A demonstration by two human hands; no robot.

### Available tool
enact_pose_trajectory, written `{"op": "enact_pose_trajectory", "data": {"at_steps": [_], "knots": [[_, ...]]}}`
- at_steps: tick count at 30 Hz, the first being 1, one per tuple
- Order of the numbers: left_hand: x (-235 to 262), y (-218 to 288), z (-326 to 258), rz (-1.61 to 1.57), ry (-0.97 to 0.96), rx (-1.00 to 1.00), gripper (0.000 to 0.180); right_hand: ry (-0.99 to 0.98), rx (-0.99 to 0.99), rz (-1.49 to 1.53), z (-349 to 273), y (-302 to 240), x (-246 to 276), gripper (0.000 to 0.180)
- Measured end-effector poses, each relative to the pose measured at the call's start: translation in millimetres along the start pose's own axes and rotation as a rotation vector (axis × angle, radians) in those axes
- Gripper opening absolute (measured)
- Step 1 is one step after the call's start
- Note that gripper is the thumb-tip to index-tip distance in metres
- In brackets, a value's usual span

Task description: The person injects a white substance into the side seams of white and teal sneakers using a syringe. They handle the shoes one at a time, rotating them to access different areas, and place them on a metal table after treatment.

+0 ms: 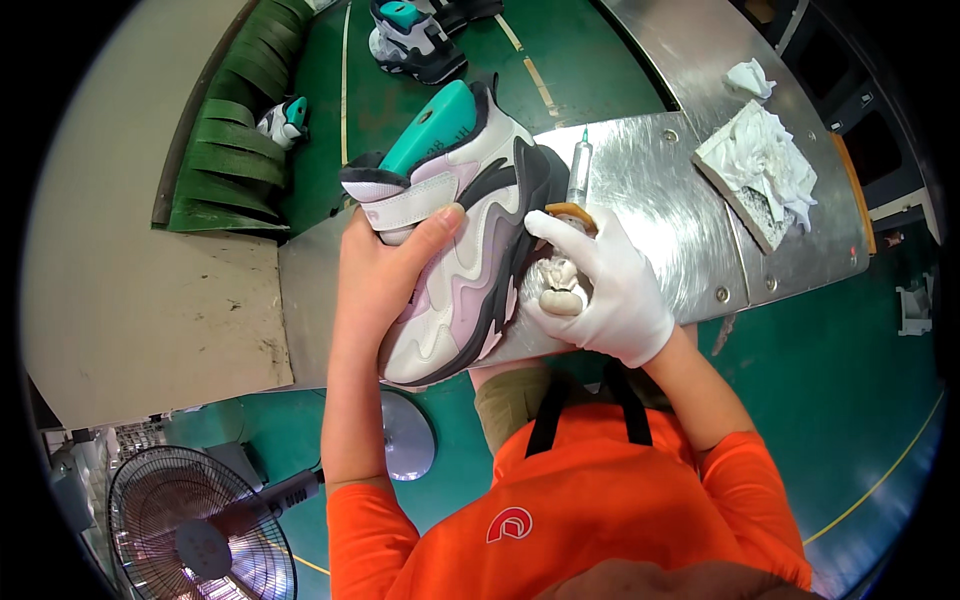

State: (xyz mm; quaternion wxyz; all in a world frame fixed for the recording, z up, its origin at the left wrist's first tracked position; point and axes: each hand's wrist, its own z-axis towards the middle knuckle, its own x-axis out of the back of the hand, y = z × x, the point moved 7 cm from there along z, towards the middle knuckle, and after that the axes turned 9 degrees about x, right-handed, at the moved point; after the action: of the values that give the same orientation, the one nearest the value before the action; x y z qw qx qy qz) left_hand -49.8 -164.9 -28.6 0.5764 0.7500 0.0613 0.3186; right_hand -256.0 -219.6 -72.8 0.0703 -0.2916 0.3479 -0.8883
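Note:
A white, lilac and black sneaker [455, 255] is tilted over the metal bench's near edge, with a teal shoe last [432, 130] filling its opening. My bare left hand [395, 255] grips it around the strap and upper, thumb on the strap. At the sole's right side, my right hand [615, 290], in a white glove, is closed around a clear syringe [579, 175]. Its green tip points away from me, and a tan flange [572, 214] shows at my index finger. A whitish wrapped bundle [562, 290] sits within the curled fingers; whether it belongs to the syringe, I cannot tell.
On the metal bench [660, 210] at right lies a pale block [735, 190] topped with crumpled white cloth. Beyond runs a green conveyor belt [490, 60] carrying another shoe [415, 45]. Green strip curtains [235, 130] hang at left, a shoe beside them. A fan [200, 530] stands lower left.

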Motion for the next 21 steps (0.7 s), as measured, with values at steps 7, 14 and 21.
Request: {"op": "enact_pose_trajectory", "data": {"at_steps": [7,14,21], "knots": [[-1,1,4,-0.066,-0.045,-0.028,0.048,0.035,0.062,0.039,2,-7,15,0.065],[40,-20,30,-0.201,0.067,0.054,0.051,0.118,0.072,0.102,-19,11,48,0.080],[127,-15,120,0.434,0.555,-0.080,0.077,0.261,-0.159,-0.286,-57,58,117,0.095]]}}
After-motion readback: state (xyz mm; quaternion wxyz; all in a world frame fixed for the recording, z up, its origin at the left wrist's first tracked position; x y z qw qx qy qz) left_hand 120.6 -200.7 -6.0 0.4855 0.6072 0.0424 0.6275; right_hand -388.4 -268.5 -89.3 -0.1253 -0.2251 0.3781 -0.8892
